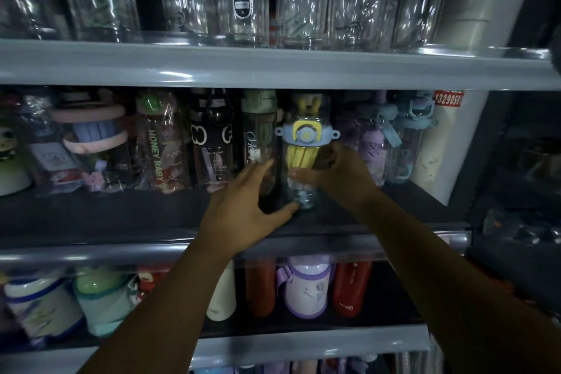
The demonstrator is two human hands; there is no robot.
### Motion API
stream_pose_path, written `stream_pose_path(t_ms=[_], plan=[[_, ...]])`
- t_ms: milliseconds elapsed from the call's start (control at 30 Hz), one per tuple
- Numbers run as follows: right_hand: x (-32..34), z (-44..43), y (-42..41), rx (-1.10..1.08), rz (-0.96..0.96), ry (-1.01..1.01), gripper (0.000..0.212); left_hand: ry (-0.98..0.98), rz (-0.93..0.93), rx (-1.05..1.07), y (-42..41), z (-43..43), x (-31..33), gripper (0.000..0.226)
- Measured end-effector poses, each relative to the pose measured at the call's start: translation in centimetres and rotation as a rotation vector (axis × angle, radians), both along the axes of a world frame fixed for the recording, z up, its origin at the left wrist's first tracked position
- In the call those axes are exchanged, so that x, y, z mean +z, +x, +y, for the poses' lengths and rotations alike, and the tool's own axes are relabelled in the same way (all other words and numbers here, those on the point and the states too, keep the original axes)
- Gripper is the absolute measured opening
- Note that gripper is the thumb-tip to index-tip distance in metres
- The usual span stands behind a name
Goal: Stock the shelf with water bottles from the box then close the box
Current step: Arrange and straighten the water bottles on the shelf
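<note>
Water bottle (305, 161) stands on the dark, dimly lit middle shelf (121, 215).

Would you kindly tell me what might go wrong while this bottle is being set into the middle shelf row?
1. The clear bottle with the blue-and-yellow lid is entering a tight gap. Its side lugs might catch the green-capped clear bottle or the purple-lidded bottle and tip them.
2. It is forward of the row on the dark shelf. If the right hand and left hand release early, it may topple outward.

A shop: tiered shelves (273, 67) packed with wrapped water bottles (158, 143)
</note>
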State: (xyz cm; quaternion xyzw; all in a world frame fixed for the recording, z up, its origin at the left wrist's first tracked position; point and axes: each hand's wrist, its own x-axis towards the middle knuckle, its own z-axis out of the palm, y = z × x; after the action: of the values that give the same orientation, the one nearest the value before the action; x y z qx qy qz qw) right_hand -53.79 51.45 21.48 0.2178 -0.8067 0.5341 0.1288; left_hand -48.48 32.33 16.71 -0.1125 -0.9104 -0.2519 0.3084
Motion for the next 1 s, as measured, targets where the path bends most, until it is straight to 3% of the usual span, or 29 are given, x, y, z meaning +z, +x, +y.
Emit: stream_pose_path(t_ms=[100,200,300,500,667,833,1000], plan=[[0.1,1.3,-0.6,-0.03,0.016,0.035,0.031,-0.089,0.087,0.034,-0.1,0.1,-0.2,0.047],[-0.1,1.5,-1.5,-0.056,0.009,0.031,0.038,-0.104,0.126,0.084,-0.2,0.3,-0.5,0.031],[-0.2,1.1,-2.4,-0.133,0.016,0.072,0.054,-0.161,0.155,0.118,-0.4,0.4,-0.6,0.035],[-0.7,1.5,-2.4,-0.111,0.003,0.193,0.047,-0.206,0.212,0.14,-0.6,0.6,-1.0,0.038],[-2.6,1.9,-2.2,-0.152,0.053,0.267,0.029,-0.217,0.225,0.153,-0.5,0.9,-1.0,0.034],[-2.4,1.5,-2.6,-0.19,0.058,0.3,0.044,-0.237,0.235,0.16,-0.4,0.8,-0.9,0.035],[-2.3,1.4,-2.4,-0.166,0.054,0.31,0.044,-0.239,0.224,0.151,-0.5,0.9,-0.9,0.039]])
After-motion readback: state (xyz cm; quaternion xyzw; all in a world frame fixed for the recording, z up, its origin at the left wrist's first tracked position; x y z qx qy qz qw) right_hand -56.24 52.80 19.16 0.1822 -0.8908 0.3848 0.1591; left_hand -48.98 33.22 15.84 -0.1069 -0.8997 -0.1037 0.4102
